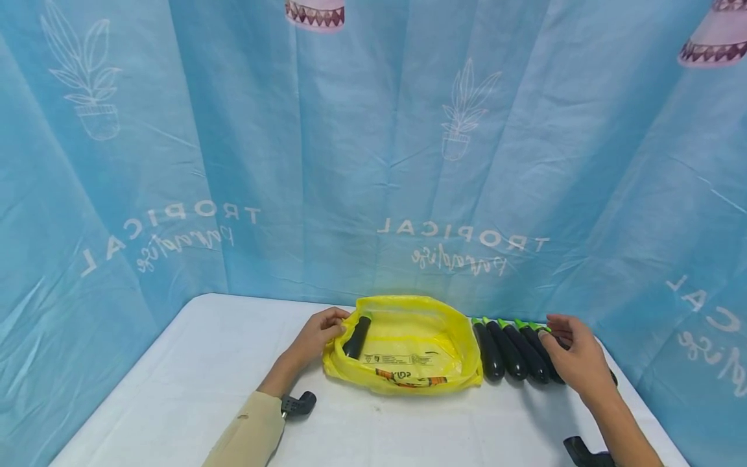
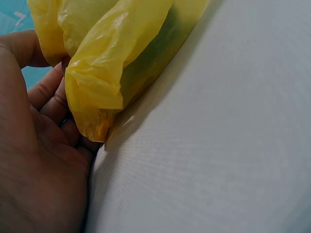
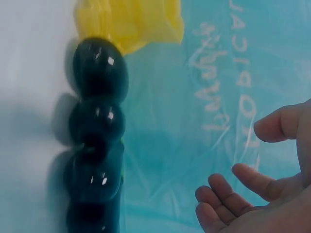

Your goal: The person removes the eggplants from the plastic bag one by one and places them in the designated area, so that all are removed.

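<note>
A yellow plastic bag [image 1: 403, 383] lies wide-mouthed on the table, with printing on it. Inside, against its left wall, rests one dark eggplant [image 1: 357, 337]. My left hand [image 1: 315, 340] pinches the bag's left rim between thumb and fingers; in the left wrist view the yellow film [image 2: 102, 73] bunches at the fingertips. Right of the bag, several dark eggplants [image 1: 513, 350] with green stem ends lie side by side in a row. Over the row's right end hovers my right hand [image 1: 578, 360], fingers spread and relaxed, holding nothing; the right wrist view shows it apart from the glossy eggplants [image 3: 99, 121].
A white cloth [image 1: 175, 389] covers the table. Blue printed curtains [image 1: 350, 162] hang close behind it and along both sides. A black wrist-camera mount [image 1: 299, 403] sits on the left wrist, another [image 1: 583, 451] by the right forearm.
</note>
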Demonstrator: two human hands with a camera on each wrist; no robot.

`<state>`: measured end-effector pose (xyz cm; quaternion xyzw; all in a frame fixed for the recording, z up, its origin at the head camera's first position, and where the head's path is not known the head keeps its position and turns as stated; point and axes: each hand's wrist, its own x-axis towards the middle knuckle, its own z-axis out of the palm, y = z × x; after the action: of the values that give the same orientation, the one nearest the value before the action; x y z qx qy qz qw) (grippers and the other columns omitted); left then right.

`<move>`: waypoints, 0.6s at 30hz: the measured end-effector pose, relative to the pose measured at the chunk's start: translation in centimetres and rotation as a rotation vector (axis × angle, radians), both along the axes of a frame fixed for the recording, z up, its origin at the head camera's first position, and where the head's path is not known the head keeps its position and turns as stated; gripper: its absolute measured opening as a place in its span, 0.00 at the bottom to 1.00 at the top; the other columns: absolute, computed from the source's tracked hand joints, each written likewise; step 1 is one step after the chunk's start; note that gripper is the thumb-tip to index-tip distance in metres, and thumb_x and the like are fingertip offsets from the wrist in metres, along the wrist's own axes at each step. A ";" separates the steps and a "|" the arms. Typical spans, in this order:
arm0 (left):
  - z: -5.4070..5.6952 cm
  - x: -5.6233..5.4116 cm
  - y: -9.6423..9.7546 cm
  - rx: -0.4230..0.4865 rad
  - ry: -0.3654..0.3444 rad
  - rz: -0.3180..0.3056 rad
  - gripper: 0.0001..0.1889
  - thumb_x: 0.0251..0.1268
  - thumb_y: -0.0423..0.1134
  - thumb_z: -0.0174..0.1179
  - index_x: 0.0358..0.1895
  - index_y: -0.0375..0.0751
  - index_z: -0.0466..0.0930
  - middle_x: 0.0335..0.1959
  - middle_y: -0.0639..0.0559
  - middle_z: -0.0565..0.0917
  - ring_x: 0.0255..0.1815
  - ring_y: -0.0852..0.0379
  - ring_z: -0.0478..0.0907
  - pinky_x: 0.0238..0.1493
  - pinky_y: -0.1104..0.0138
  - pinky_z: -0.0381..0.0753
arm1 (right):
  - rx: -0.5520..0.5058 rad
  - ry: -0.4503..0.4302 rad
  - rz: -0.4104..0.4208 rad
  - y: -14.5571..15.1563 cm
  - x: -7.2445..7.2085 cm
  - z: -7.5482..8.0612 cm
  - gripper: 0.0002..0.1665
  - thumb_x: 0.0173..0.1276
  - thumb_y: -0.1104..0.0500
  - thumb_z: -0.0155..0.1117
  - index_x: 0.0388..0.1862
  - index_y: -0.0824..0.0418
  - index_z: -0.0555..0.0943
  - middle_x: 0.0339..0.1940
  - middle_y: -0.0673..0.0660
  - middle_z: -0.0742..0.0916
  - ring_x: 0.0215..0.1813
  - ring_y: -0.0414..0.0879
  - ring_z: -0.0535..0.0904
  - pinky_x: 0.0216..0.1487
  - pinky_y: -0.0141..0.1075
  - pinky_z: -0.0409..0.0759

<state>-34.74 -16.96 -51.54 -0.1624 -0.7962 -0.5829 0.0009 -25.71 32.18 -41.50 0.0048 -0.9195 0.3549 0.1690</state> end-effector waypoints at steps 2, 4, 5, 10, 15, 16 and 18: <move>0.0 0.0 0.0 0.000 -0.001 0.000 0.15 0.76 0.34 0.57 0.61 0.36 0.81 0.42 0.47 0.82 0.44 0.52 0.77 0.49 0.66 0.78 | 0.002 -0.010 0.016 -0.6 0.2 0.3 0.32 0.84 0.53 0.55 0.74 0.73 0.68 0.68 0.74 0.76 0.68 0.71 0.73 0.66 0.65 0.71; 0.1 0.0 0.1 0.000 0.000 -0.001 0.15 0.76 0.34 0.57 0.61 0.35 0.81 0.42 0.47 0.82 0.44 0.52 0.77 0.49 0.66 0.78 | 0.009 -0.019 0.027 -1.3 0.4 0.5 0.32 0.84 0.52 0.55 0.74 0.73 0.68 0.68 0.74 0.76 0.69 0.71 0.72 0.67 0.65 0.71; 0.1 0.0 0.0 -0.001 0.001 -0.001 0.15 0.76 0.34 0.57 0.61 0.35 0.81 0.42 0.47 0.82 0.44 0.52 0.77 0.49 0.66 0.78 | 0.014 -0.022 0.033 -1.6 0.5 0.6 0.32 0.84 0.52 0.55 0.74 0.73 0.68 0.68 0.74 0.76 0.70 0.71 0.72 0.67 0.65 0.70; 0.1 0.1 0.1 -0.004 -0.002 0.002 0.15 0.76 0.34 0.57 0.60 0.36 0.81 0.42 0.46 0.82 0.43 0.52 0.77 0.48 0.66 0.78 | 0.032 -0.028 0.061 -3.2 0.9 1.0 0.30 0.83 0.53 0.57 0.73 0.71 0.69 0.69 0.72 0.76 0.71 0.69 0.72 0.70 0.65 0.69; 0.0 0.0 0.1 -0.009 -0.007 0.008 0.15 0.76 0.34 0.58 0.61 0.36 0.81 0.43 0.46 0.82 0.43 0.53 0.77 0.48 0.66 0.78 | 0.039 -0.034 0.101 -4.7 1.1 1.0 0.29 0.82 0.54 0.59 0.72 0.69 0.70 0.68 0.69 0.77 0.70 0.67 0.73 0.71 0.64 0.69; 0.0 0.0 0.1 -0.010 -0.008 0.010 0.15 0.76 0.35 0.58 0.61 0.36 0.81 0.43 0.46 0.82 0.43 0.53 0.77 0.47 0.66 0.78 | 0.035 -0.034 0.110 -4.9 1.1 1.0 0.28 0.81 0.54 0.59 0.72 0.69 0.71 0.68 0.69 0.78 0.70 0.66 0.73 0.72 0.64 0.69; 0.0 -0.1 0.1 -0.011 -0.010 0.013 0.15 0.77 0.35 0.58 0.61 0.36 0.81 0.44 0.45 0.82 0.43 0.53 0.77 0.47 0.66 0.78 | 0.032 -0.028 0.126 -5.4 1.0 0.9 0.27 0.81 0.55 0.60 0.71 0.68 0.72 0.67 0.67 0.78 0.70 0.65 0.73 0.72 0.63 0.69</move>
<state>-34.84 -16.86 -51.54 -0.1543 -0.8004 -0.5792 0.0001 -24.73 26.76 -40.57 0.0604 -0.9251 0.3503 0.1331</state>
